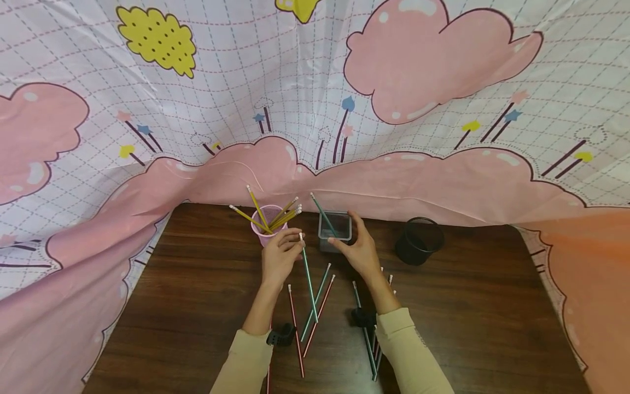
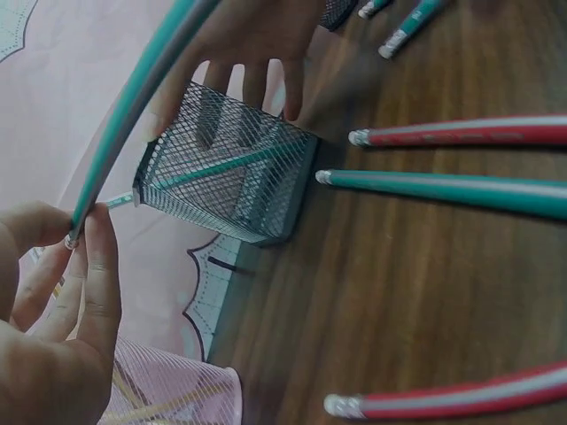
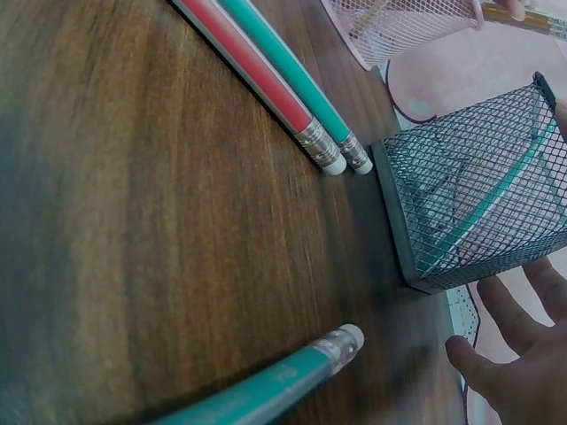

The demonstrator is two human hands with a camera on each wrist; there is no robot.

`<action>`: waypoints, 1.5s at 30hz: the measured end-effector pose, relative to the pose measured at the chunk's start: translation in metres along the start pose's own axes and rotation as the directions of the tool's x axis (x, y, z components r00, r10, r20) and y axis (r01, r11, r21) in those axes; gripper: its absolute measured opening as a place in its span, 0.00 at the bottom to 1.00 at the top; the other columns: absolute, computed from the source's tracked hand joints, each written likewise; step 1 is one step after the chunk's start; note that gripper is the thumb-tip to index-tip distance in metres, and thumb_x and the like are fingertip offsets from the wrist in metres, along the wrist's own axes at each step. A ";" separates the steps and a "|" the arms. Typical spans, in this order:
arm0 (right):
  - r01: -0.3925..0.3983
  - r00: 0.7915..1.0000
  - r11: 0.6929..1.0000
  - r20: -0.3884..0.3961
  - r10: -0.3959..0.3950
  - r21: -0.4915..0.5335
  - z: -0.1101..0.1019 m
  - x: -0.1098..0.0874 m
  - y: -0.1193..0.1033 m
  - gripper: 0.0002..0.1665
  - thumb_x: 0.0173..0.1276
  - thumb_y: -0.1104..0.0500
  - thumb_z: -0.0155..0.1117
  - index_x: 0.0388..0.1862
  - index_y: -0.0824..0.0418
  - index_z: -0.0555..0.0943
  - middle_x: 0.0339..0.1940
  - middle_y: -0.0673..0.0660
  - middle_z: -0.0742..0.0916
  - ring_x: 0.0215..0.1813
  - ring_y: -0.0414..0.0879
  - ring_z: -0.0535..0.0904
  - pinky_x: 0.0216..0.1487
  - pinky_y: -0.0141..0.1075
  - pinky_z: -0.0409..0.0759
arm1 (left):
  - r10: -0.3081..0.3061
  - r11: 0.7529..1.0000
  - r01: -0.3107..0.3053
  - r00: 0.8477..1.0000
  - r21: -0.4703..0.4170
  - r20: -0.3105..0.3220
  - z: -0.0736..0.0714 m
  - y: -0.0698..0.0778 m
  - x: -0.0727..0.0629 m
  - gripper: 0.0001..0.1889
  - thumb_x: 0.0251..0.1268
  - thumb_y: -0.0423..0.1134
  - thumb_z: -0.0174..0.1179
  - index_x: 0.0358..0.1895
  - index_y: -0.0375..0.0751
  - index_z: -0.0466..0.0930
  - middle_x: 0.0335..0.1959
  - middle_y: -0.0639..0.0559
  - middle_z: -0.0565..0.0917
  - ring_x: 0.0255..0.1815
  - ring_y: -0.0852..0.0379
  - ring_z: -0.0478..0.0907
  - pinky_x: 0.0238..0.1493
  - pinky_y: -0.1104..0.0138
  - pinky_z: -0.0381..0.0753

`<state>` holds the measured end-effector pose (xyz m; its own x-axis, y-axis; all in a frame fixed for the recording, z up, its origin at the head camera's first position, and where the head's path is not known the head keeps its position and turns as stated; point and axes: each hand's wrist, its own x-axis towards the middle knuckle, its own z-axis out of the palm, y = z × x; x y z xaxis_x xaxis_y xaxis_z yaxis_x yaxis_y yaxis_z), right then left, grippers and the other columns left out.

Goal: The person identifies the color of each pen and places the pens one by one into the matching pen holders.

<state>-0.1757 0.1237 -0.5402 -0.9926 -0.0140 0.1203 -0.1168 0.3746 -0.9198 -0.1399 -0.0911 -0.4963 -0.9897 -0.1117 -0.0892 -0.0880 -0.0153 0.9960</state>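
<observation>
My left hand [image 1: 281,257] pinches a green pencil [image 1: 308,279] close to its white eraser end, and the shaft slants down toward the table. With thumb and fingers on either side, my right hand [image 1: 361,249] holds a square black mesh pencil holder [image 3: 425,177]. One green pencil [image 1: 320,207] leans inside that holder, its eraser end sticking out over the far left of the rim. Just beyond my left hand stands a round pink mesh cup [image 1: 257,227] with several yellow pencils [image 1: 241,212] in it, eraser ends up.
A round black mesh cup [image 1: 410,246] stands to the right. Between my forearms lie loose pencils, a red one [image 1: 296,328] and a crossed green [image 1: 322,279] and red pair. Several more, one of them green [image 1: 368,350], lie partly under my right forearm. A patterned cloth [image 1: 418,186] hangs behind the table.
</observation>
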 end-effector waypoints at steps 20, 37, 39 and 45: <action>-0.015 1.000 1.000 0.010 0.015 -0.002 0.000 0.001 -0.001 0.55 0.56 0.44 0.78 0.78 0.46 0.59 0.75 0.53 0.70 0.72 0.55 0.68 0.69 0.55 0.67 | 0.152 0.987 -0.150 0.988 -0.059 0.028 0.019 0.022 0.019 0.15 0.61 0.25 0.65 0.52 0.31 0.82 0.45 0.40 0.84 0.38 0.55 0.84 0.36 0.50 0.86; 0.009 1.000 1.000 -0.004 -0.009 0.023 -0.002 0.000 -0.002 0.54 0.56 0.45 0.78 0.78 0.46 0.59 0.72 0.57 0.73 0.70 0.55 0.70 0.66 0.54 0.70 | 0.169 0.981 -0.169 0.986 -0.092 -0.012 0.025 0.037 0.031 0.16 0.60 0.23 0.66 0.52 0.26 0.80 0.46 0.31 0.83 0.36 0.55 0.84 0.30 0.64 0.87; 0.004 1.000 1.000 0.003 -0.004 0.018 -0.002 -0.001 -0.002 0.55 0.57 0.44 0.78 0.78 0.46 0.59 0.73 0.55 0.71 0.71 0.54 0.69 0.67 0.54 0.70 | 0.167 0.981 -0.168 0.986 -0.096 -0.018 0.026 0.039 0.032 0.17 0.60 0.23 0.66 0.53 0.25 0.80 0.48 0.30 0.82 0.37 0.55 0.84 0.31 0.63 0.87; 0.003 1.000 1.000 0.004 -0.003 0.009 -0.001 -0.001 -0.001 0.55 0.57 0.43 0.77 0.78 0.46 0.58 0.75 0.53 0.70 0.72 0.54 0.68 0.68 0.55 0.69 | 0.168 0.979 -0.169 0.986 -0.114 -0.015 0.025 0.043 0.037 0.17 0.62 0.23 0.64 0.54 0.24 0.78 0.50 0.28 0.80 0.37 0.55 0.83 0.34 0.57 0.87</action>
<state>-0.1746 0.1241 -0.5387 -0.9924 -0.0186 0.1213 -0.1197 0.3657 -0.9230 -0.1836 -0.0709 -0.4571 -0.9886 -0.1276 0.0796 0.0938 -0.1096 0.9895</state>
